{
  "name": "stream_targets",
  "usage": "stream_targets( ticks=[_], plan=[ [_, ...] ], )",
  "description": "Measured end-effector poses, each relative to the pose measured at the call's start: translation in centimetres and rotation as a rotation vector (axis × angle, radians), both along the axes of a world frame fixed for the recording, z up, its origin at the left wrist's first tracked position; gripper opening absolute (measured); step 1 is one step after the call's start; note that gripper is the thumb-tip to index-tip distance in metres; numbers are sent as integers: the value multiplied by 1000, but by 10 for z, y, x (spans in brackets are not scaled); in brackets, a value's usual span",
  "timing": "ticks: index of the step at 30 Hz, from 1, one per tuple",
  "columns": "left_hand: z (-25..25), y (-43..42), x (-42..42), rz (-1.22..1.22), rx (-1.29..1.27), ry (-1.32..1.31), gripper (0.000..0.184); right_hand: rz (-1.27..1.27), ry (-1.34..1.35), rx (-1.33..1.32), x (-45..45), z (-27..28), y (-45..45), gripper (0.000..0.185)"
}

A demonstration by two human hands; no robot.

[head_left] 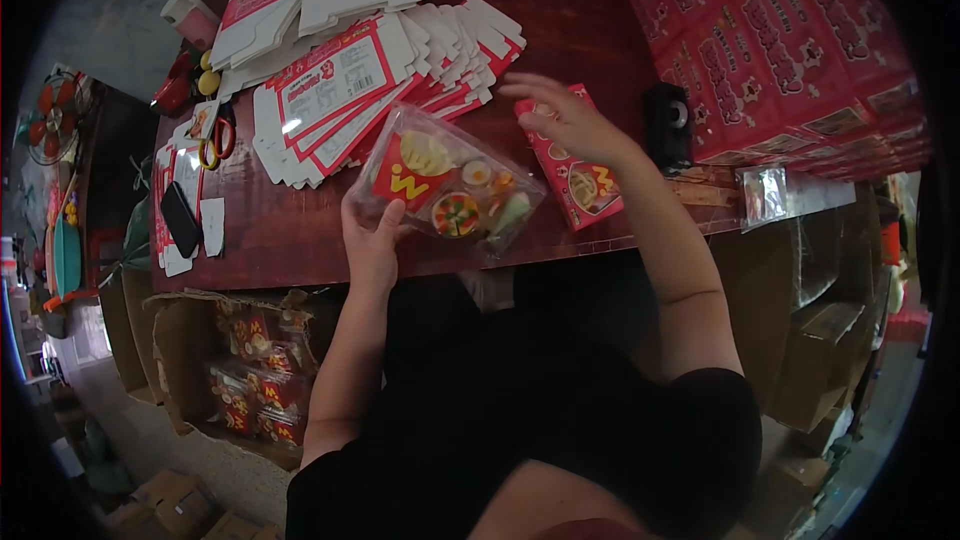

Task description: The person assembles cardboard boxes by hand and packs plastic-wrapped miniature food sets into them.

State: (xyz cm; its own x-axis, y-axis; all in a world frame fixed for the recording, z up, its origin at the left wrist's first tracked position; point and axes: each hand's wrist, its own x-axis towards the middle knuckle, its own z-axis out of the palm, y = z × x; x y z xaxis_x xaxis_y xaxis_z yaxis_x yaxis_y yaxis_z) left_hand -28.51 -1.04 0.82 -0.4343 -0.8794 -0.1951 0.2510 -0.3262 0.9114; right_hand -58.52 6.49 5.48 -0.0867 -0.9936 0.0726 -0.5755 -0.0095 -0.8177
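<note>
My left hand point(372, 240) grips the lower left corner of a clear plastic pack of toy food point(455, 185), thumb on top. Inside the pack I see a red fries-style carton with a yellow letter, a round colourful piece, an egg shape and other small pieces. The pack is held tilted above the table's front half. My right hand point(570, 128) is over a red printed box point(580, 180), with its fingers stretched out and apart, slightly blurred. Whether it touches the box I cannot tell. Behind the pack, flat red-and-white printed cartons point(340, 90) lie fanned out.
Stacked red printed boxes point(760, 50) form a wall at the right, with a black device point(668, 128) beside them. Scissors point(217, 140) and a black phone point(180, 219) lie on the left. Below stands an open cardboard box point(185, 370) of similar packs. Plastic bags point(800, 192) lie far right.
</note>
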Motion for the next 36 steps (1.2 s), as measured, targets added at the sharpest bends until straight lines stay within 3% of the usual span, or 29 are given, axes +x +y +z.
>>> stream_targets(
  ticks=[1, 4, 5, 6, 8, 11, 12, 15, 16, 19, 23, 26, 27, 30, 32, 33, 34, 36],
  plan=[
    [-2, 1, 7, 34, 46, -15, 57, -29, 250, 23, -25, -11, 1, 72],
    [-12, 4, 29, 133, 115, -108, 52, -61, 554, 299, -55, -26, 14, 86],
    [-15, 7, 36, 151, 123, -148, 53, -23, 542, 410, -64, -34, 15, 99],
    [-18, 10, 42, 169, 131, -188, 55, -72, 579, 454, -66, -30, 13, 100],
    [-30, 15, 49, 252, -169, -444, 64, -167, 659, 544, -70, -20, 6, 103],
    [-25, 21, 49, 374, -692, -842, 72, -504, 764, 612, -88, -22, -5, 104],
    [-20, 21, 48, 411, -881, -973, 74, -601, 787, 602, -93, -20, -6, 93],
    [-13, 16, 47, 38, -1038, -818, 68, -812, 883, 274, -121, -43, -12, 81],
    [-6, 17, 42, -79, -1126, -925, 63, -665, 758, 290, -129, -40, -13, 74],
    [-2, 17, 33, -230, -1181, -1097, 70, -411, 729, 586, -122, -52, -14, 75],
    [-9, 16, 25, -206, -1117, -1218, 77, -556, 762, 632, -124, -53, -27, 73],
    [8, 19, 19, -132, -1097, -1182, 74, -783, 689, 604, -130, -66, -48, 70],
    [11, 13, 20, -84, -1132, -1118, 64, -843, 661, 596, -126, -64, -55, 67],
    [19, -37, 16, 67, -1283, -994, 51, -1010, 752, 398, -122, -72, -68, 63],
    [14, -96, 17, 47, -1167, -892, 46, -888, 837, 45, -109, -74, -70, 58],
    [15, -129, 13, 8, -1110, -881, 48, -823, 872, -128, -98, -75, -69, 56],
    [15, -161, 9, -34, -1053, -869, 51, -712, 743, -242, -83, -73, -67, 54],
    [5, -223, 1, -206, -1079, -864, 77, -534, 555, -336, -34, -59, -57, 52]
  ],
)
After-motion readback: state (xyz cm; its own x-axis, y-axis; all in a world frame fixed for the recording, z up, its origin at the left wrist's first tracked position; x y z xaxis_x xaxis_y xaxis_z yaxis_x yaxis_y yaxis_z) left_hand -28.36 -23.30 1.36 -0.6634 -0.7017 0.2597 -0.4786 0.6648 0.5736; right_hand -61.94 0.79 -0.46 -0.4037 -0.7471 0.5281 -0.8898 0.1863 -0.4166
